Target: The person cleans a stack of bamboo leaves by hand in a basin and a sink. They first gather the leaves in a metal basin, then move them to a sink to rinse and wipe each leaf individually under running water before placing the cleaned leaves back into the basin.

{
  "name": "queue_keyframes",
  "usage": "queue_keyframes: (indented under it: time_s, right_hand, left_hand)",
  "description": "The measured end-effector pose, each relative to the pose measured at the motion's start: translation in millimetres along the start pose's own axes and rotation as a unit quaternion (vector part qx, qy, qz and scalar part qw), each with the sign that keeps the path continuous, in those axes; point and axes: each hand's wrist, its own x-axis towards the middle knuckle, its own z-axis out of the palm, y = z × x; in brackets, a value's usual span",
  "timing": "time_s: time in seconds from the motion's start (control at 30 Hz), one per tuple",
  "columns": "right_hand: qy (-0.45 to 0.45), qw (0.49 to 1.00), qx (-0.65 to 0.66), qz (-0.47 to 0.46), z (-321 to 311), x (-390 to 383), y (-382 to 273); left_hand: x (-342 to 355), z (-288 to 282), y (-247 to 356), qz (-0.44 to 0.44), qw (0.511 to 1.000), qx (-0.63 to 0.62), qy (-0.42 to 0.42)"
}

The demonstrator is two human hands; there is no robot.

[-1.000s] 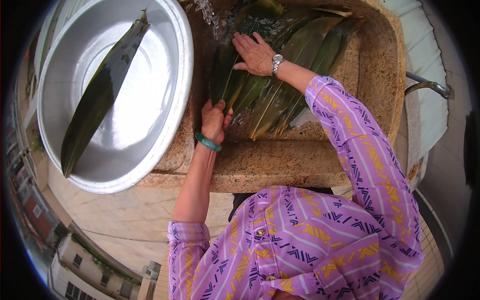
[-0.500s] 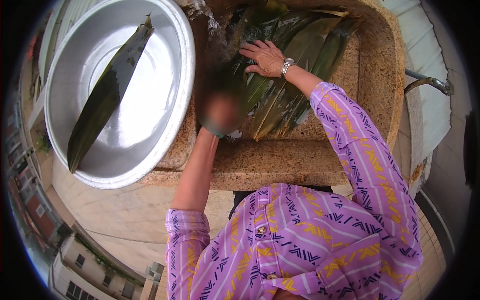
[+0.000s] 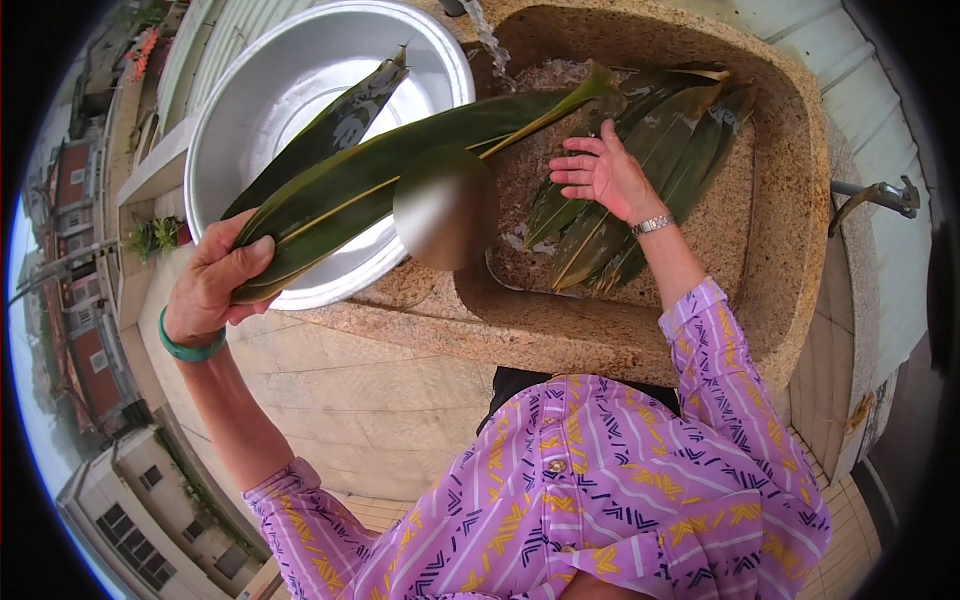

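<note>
My left hand [image 3: 215, 275], with a green bracelet at the wrist, grips one end of a long dark green leaf [image 3: 330, 190]. The leaf slants up to the right across a silver metal basin [image 3: 205, 145], where another wet leaf [image 3: 355, 105] lies. My right hand [image 3: 605, 180], wearing a wristwatch, is open with fingers apart and palm showing, over several overlapping wet leaves [image 3: 680, 150] in a stone sink [image 3: 790, 280]; whether it touches them I cannot tell. A blurred patch hides what is below the middle of the held leaf.
Water [image 3: 492, 40] pours from a spout [image 3: 452, 8] at the sink's top left. A metal tap [image 3: 895, 197] sticks out beyond the right rim. A potted plant [image 3: 150, 238] stands left of the basin; buildings show at the far left.
My left hand has moved left out of the sink with a leaf in its grip. My right hand has moved right and down and turned from palm down to palm showing.
</note>
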Motion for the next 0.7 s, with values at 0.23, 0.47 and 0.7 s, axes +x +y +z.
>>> queue_keyframes:
  time_s: [0.23, 0.47, 0.7]
  right_hand:
    - [-0.193, 0.975, 0.046, -0.098, 82, 7, -22]
    - [-0.078, 0.995, -0.038, -0.046, 53, 19, 2]
    - [0.195, 0.959, -0.179, -0.096, -37, -3, 11]
  left_hand:
    - [-51, -97, -41, 0.021, 0.991, 0.019, 0.131]
    - [26, -113, -101, -0.131, 0.975, 0.052, 0.17]
    - [37, -120, -107, -0.154, 0.883, 0.336, 0.289]
